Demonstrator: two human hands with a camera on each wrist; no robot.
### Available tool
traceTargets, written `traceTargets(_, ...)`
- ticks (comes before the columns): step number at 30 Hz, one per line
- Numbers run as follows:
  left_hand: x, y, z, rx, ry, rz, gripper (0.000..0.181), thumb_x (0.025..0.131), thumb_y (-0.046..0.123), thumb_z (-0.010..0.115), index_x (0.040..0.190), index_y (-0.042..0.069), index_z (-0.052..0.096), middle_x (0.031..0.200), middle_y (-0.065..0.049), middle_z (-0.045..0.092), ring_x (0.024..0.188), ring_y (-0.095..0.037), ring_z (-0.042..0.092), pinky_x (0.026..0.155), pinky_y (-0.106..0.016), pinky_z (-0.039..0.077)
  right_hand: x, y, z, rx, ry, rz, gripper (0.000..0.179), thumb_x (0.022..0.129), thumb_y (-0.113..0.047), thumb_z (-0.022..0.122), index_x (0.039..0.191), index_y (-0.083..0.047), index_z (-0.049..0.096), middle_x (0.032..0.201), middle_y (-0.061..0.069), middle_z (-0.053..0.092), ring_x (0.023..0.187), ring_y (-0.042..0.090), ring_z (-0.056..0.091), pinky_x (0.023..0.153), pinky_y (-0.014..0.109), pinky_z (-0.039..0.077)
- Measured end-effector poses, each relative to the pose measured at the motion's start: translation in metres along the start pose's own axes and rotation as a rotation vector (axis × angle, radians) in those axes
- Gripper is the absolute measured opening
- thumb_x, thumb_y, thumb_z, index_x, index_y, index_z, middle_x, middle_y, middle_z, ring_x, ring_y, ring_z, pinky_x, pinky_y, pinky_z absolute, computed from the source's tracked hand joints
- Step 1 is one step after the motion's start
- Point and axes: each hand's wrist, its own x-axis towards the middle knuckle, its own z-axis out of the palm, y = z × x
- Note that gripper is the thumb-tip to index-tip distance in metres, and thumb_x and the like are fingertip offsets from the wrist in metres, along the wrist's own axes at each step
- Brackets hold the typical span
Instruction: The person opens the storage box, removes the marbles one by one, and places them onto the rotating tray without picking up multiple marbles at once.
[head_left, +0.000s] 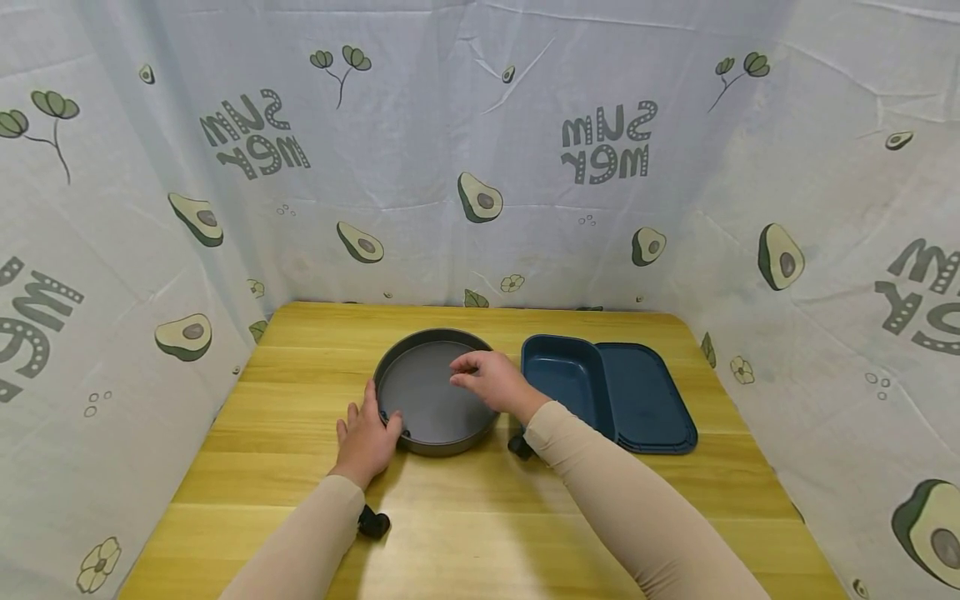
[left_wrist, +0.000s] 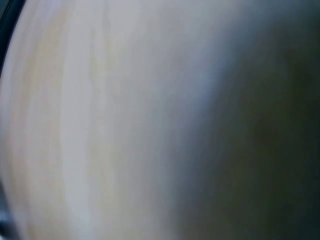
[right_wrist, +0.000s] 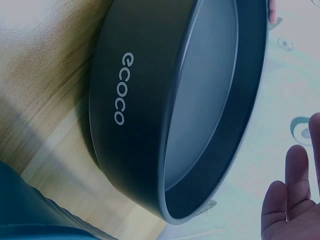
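A round dark-grey tray (head_left: 435,392) with a raised wall lies on the table, the word "ecoco" on its side in the right wrist view. My left hand (head_left: 367,437) rests against its near-left side, fingers spread and fairly straight, thumb at the rim. Small dark bits show by that thumb, too small to name. Above the tray's right part hovers my right hand (head_left: 491,379), fingers loosely bent. Its fingers (right_wrist: 297,172) appear apart in the right wrist view, with nothing seen in them. The left wrist view is blurred, mostly pale wood and a dark shape.
Right of the tray stands a dark-blue rectangular box (head_left: 567,371), partly behind my right forearm. A flat blue lid or tray (head_left: 648,400) lies along its right side. The wooden table (head_left: 450,533) meets a printed curtain (head_left: 420,167) at the back and sides.
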Motion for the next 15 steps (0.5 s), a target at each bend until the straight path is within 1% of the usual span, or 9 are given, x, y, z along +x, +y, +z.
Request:
traceTargets(5, -0.001, 0.0, 0.001, -0.005, 0.005, 0.0, 0.086, 0.107, 0.046, 0.047, 0.171, 0.017, -0.003, 0.174, -0.02, 0.024, 0.161, -0.053, 0.006, 0.125, -0.073, -0.006, -0.002, -0.001, 0.0, 0.019, 0.007, -0.003, 0.032, 0.1, -0.027, 0.073, 0.13, -0.016, 0.074, 0.125, 0.0, 0.074, 0.115, 0.02, 0.068, 0.097, 0.04, 0.059)
traceTargets(9, -0.001, 0.0, 0.002, -0.001, 0.006, -0.001, 0.087, 0.107, 0.045, 0.047, 0.171, 0.017, -0.004, 0.174, -0.02, 0.024, 0.161, -0.053, 0.006, 0.125, -0.073, -0.006, -0.004, -0.001, -0.002, 0.034, 0.011, 0.008, 0.033, 0.101, -0.027, 0.073, 0.132, -0.016, 0.073, 0.126, 0.0, 0.073, 0.116, 0.02, 0.068, 0.098, 0.04, 0.059)
traceTargets(12, -0.002, 0.001, 0.001, 0.007, 0.002, -0.005, 0.086, 0.107, 0.045, 0.046, 0.171, 0.018, -0.005, 0.174, -0.02, 0.024, 0.161, -0.052, 0.005, 0.126, -0.073, -0.006, -0.006, -0.002, -0.008, 0.037, 0.013, 0.016, 0.034, 0.102, -0.027, 0.072, 0.133, -0.016, 0.072, 0.127, 0.001, 0.073, 0.117, 0.021, 0.068, 0.098, 0.04, 0.059)
traceTargets(15, -0.003, 0.003, -0.001, 0.012, 0.0, -0.004, 0.086, 0.108, 0.044, 0.046, 0.171, 0.018, -0.006, 0.174, -0.02, 0.023, 0.161, -0.052, 0.005, 0.126, -0.073, -0.005, -0.01, 0.0, -0.017, 0.001, 0.018, 0.016, 0.036, 0.102, -0.028, 0.071, 0.136, -0.015, 0.071, 0.129, 0.001, 0.073, 0.12, 0.022, 0.067, 0.099, 0.042, 0.059)
